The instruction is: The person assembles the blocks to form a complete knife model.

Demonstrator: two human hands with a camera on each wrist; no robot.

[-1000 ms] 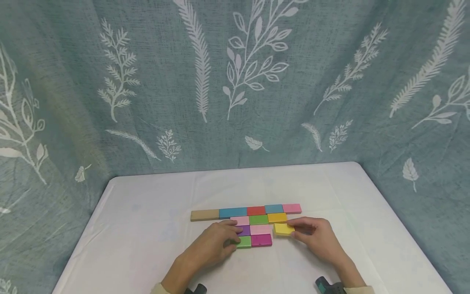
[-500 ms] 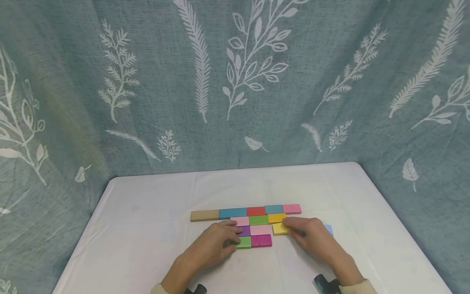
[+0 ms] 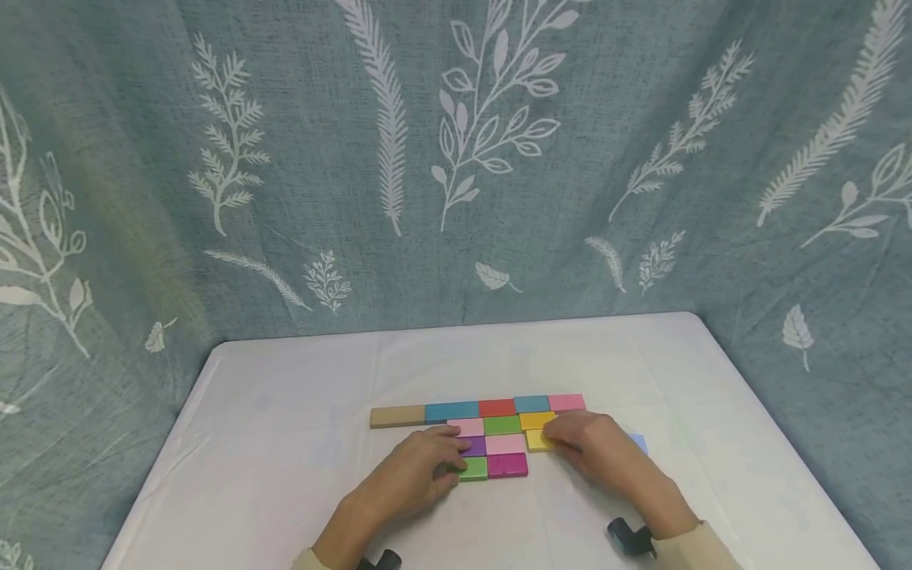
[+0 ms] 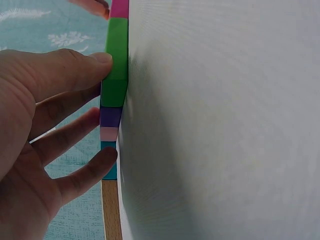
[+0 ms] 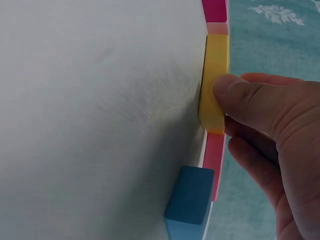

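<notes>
Flat coloured blocks lie in staggered rows on the white table. My right hand (image 3: pixel 602 450) pinches a yellow block (image 3: pixel 537 441) against the right end of the third row, beside a pink block (image 3: pixel 505 445). In the right wrist view, the thumb presses that yellow block's front face. At the left ends of the shorter rows, my left hand (image 3: pixel 416 467) rests with spread fingers. Its thumb touches the light green block (image 4: pixel 116 70) in the left wrist view, while its fingers reach along the purple block (image 3: pixel 473 446) and the pink one behind. Fingers partly cover these blocks.
The back row runs from a tan block (image 3: pixel 397 416) through blue and red to a pink block (image 3: pixel 567 403). A light blue block (image 3: pixel 639 443) lies apart, partly behind the right hand. A magenta block (image 3: pixel 507 465) ends the front row. Behind the table (image 3: pixel 285 372) hangs a leaf-patterned curtain (image 3: pixel 456 237).
My right hand has moved left with the yellow block, narrowing the gap to the pink block. The light blue block has come into view behind that hand. The left hand has stayed still.
</notes>
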